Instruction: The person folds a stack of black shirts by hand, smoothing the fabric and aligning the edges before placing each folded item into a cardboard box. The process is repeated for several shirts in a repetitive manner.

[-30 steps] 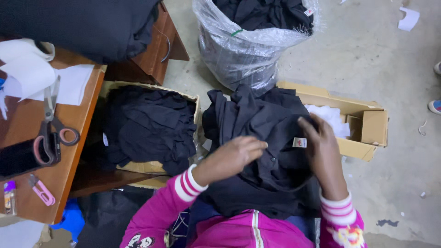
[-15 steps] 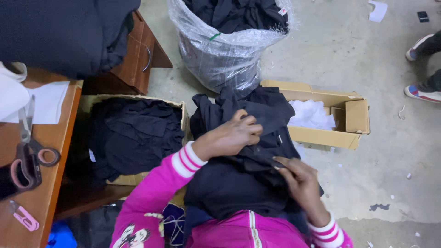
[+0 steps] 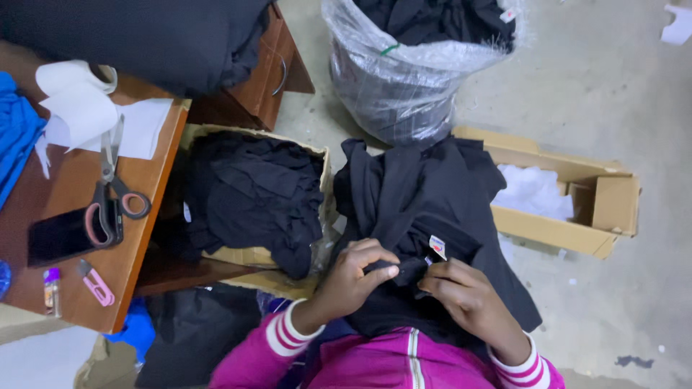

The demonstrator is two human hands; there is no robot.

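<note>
A fold of the black garment (image 3: 432, 209), draped over the lap, is pinched by the left hand (image 3: 353, 277), and the cloth just beside it is pinched by the right hand (image 3: 461, 299), below a small label (image 3: 437, 246). Farther off on the floor, a cardboard box (image 3: 569, 216) and a plastic bag (image 3: 411, 79) of dark clothes are seen. Scissors (image 3: 108, 194) lie near the desk's (image 3: 144, 238) right edge.

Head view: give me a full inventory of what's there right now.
Black garment: one, on the lap, small tag near the hands.
Cardboard boxes: two; left box full of black cloth, right box holding white paper.
Plastic bag: one, clear, holding dark clothes, top centre.
Wooden desk: one, brown, left.
Scissors: one, pink-handled, on the desk.
Phone: one, black, on the desk.
Left hand, right hand: both pinching the garment; pink sleeves.
</note>
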